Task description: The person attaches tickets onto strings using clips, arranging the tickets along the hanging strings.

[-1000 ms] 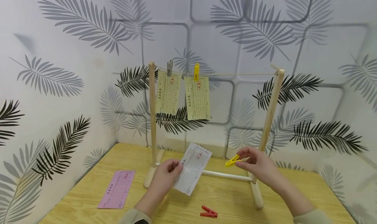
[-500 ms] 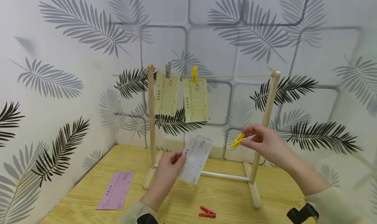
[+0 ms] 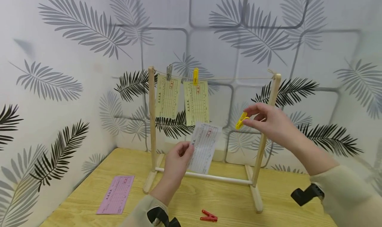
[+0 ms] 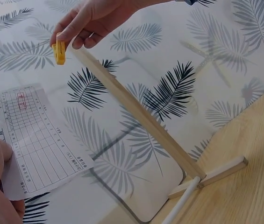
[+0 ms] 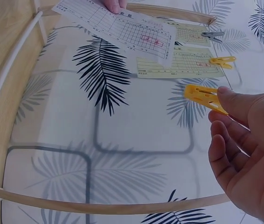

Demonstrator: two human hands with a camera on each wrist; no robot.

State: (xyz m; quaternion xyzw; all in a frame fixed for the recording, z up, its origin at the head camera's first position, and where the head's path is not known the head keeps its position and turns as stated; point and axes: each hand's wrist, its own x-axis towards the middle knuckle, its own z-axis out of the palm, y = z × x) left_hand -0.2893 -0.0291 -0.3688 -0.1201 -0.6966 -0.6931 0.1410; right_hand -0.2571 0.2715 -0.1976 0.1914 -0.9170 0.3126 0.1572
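My left hand pinches a white printed receipt slip by its left edge, with the slip raised off the table and its top just below a hanging yellow slip. To the right, my right hand holds a yellow clothespin between thumb and fingers, in front of the rack's right post. The right wrist view shows the yellow clothespin by its handle end in the fingers, its nose pointing away. Above both hands runs a thin string tied between two wooden posts.
Two yellow slips hang from the string, the left under a grey clothespin, the right under a yellow one. On the table lie a pink slip at left and a red clothespin in front. A white bar joins the rack's feet.
Both hands have risen toward the string, the left bringing the white slip up and slightly right, the right lifting the yellow clothespin. The head view has shifted a little.
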